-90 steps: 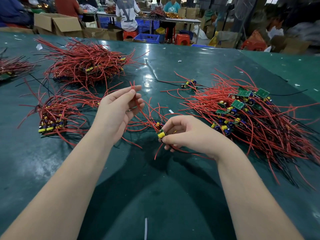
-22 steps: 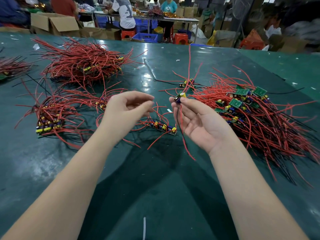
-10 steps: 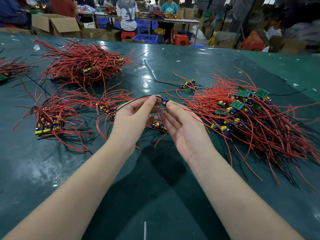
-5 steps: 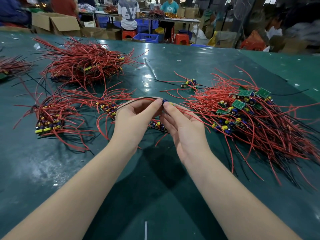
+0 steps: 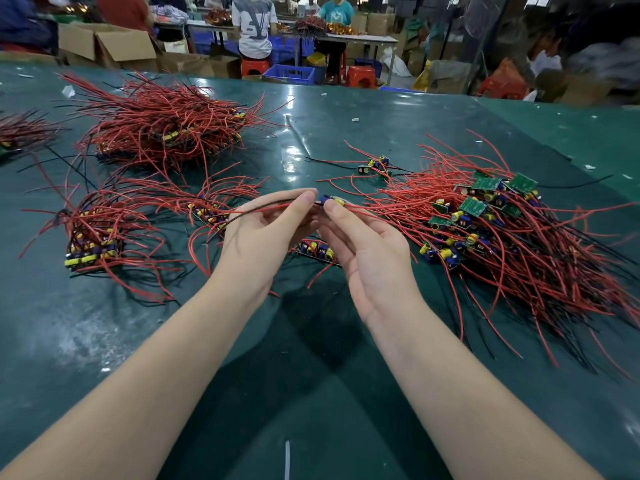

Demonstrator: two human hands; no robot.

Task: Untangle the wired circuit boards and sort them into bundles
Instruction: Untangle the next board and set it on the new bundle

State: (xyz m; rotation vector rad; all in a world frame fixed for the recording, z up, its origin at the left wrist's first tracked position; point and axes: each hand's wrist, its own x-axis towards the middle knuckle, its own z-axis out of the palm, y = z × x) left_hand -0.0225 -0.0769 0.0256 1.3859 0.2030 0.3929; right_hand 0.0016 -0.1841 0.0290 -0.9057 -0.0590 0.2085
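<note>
— So why were both hands raised over the surface (image 5: 311, 341)?

— The right hand (image 5: 363, 258) pinched one circuit board (image 5: 331, 201) while the left hand (image 5: 266, 233) pinched its black wire (image 5: 263, 208), likely straightening it, between the tangled pile (image 5: 502, 244) and sorted bundles (image 5: 100, 237).

Two hands (image 5: 263, 233), five wire piles (image 5: 162, 126)

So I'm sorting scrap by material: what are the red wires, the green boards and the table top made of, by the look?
Red wires: flexible plastic-coated leads, matte, holding loose curves. Green boards: rigid flat laminate, probably fibreglass, slightly glossy. Table top: dark green smooth sheet, likely vinyl or rubber, reflecting the lights.
</note>
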